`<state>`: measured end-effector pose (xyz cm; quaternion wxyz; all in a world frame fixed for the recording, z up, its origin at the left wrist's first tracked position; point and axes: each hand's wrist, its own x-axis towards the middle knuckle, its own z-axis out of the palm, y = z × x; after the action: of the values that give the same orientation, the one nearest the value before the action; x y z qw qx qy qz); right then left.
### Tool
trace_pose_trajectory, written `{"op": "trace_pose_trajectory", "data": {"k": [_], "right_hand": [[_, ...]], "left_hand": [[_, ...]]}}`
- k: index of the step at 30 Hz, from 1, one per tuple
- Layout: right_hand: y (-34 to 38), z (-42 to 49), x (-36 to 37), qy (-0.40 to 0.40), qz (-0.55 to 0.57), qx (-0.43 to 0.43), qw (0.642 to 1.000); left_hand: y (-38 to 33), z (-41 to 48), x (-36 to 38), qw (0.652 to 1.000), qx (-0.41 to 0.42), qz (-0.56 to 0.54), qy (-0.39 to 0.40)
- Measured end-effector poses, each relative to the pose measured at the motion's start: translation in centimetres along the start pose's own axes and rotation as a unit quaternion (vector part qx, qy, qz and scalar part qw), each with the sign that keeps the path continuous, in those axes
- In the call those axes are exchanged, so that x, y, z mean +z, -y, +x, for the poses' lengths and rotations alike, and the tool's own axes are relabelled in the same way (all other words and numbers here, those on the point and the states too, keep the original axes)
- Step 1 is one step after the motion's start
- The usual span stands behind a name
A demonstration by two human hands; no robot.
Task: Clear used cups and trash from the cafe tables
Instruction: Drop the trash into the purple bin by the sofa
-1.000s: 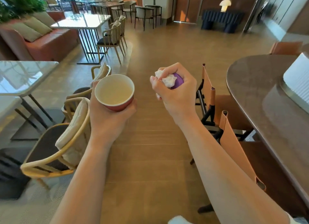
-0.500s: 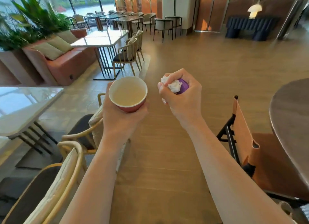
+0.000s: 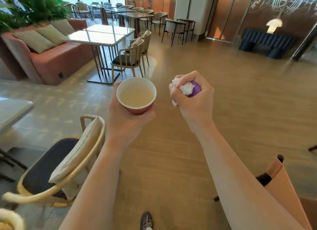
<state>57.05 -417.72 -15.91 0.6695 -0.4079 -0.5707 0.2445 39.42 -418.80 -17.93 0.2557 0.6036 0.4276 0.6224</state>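
Note:
My left hand (image 3: 127,121) grips a red paper cup (image 3: 136,96) from below, upright, its pale inside showing. My right hand (image 3: 193,99) is clenched around crumpled white tissue (image 3: 186,88) and a purple object (image 3: 195,91) that peeks out between the fingers. Both hands are held out in front of me at chest height, above a wooden floor, about a cup's width apart.
A wicker chair (image 3: 56,175) with a dark seat stands close at lower left beside a white table edge (image 3: 12,113). A tan leather chair back (image 3: 283,183) is at lower right. Farther left are a white table (image 3: 101,35), chairs and an orange sofa (image 3: 51,58). My shoe (image 3: 146,220) shows below.
I have walked forward and turned: the dark round table on the right has left the view, and the sofa and white table are nearer. Both hands keep their holds.

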Motion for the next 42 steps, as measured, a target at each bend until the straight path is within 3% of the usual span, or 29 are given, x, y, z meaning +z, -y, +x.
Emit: {"op": "trace_pose_trajectory", "data": {"k": [7,19,31,42], "right_hand": [[-8.2,16.5,3.4,-0.006,-0.014,0.005,1.000],[-27.5,38.3,3.5,-0.020,0.033,0.015,0.999],[-43.1,65.5,3.7,0.015,0.056,0.031,0.998],[-61.5,87.0,8.7,0.010,0.024,0.026,0.999]], "left_hand": [[6.9,17.7,6.0,1.000,0.010,-0.004,0.008],[22.4,38.4,20.2,0.999,0.002,0.003,0.036],[31.8,63.1,34.2,1.000,0.011,0.019,-0.010],[48.9,84.0,42.6,0.999,0.000,0.025,-0.022]]}}
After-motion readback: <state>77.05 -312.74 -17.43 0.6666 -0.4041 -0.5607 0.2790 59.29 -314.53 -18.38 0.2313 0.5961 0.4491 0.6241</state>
